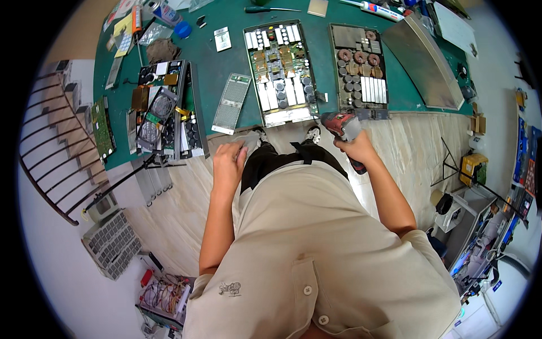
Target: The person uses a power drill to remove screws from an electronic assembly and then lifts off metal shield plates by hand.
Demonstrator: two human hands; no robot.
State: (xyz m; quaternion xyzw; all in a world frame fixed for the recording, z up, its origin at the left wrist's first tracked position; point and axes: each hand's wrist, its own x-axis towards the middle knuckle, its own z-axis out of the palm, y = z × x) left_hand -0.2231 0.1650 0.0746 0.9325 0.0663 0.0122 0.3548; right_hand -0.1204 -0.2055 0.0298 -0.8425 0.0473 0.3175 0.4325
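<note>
My right hand (354, 146) grips a red, black and grey cordless drill (340, 121) just below the bench's front edge. My left hand (228, 161) has its fingers curled on a small translucent item (247, 139), perhaps a plastic bag. Beyond my hands lie an open electronics unit (280, 63) with capacitors and white blocks, a second one (359, 62) with copper coils, and a perforated metal plate (231, 103). To the left sits an opened chassis (162, 113) with fans and boards.
The green bench (209, 68) also carries a large metal cover (420, 62) at the right, a green circuit board (101, 127), bottles and tools. A railed staircase (59, 135) is at the left. Equipment racks (471, 226) stand along the right, more electronics (164, 296) behind me on the left.
</note>
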